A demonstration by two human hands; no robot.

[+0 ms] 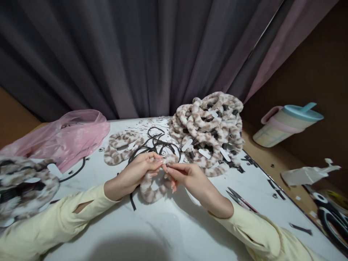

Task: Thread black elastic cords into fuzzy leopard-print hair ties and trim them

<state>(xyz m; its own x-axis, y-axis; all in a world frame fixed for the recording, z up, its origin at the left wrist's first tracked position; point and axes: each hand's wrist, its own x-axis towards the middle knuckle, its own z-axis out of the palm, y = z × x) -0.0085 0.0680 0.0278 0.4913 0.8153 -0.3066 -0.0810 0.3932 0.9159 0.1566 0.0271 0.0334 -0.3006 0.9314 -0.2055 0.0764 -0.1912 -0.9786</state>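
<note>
A fluffy white loop with brown spots [152,192] hangs between my two hands above the table. My left hand [138,170] pinches its upper part with thumb and fingers. From the other side my right hand [190,177] is closed on the same loop, fingertips almost meeting those of the left. What lies exactly between the fingertips is too small to make out. Just behind my hands lie black elastic cords [156,145] in a tangle. Another pair of spotted loops [119,145] rests on the table behind my left hand.
A tall heap of spotted loops [206,123] with white tags stands back right. More loops [24,181] and a pink plastic bag [81,130] lie left. Small scissors [240,201] rest right. Beyond are a tumbler [288,123], a white bottle [307,175] and large scissors [326,214].
</note>
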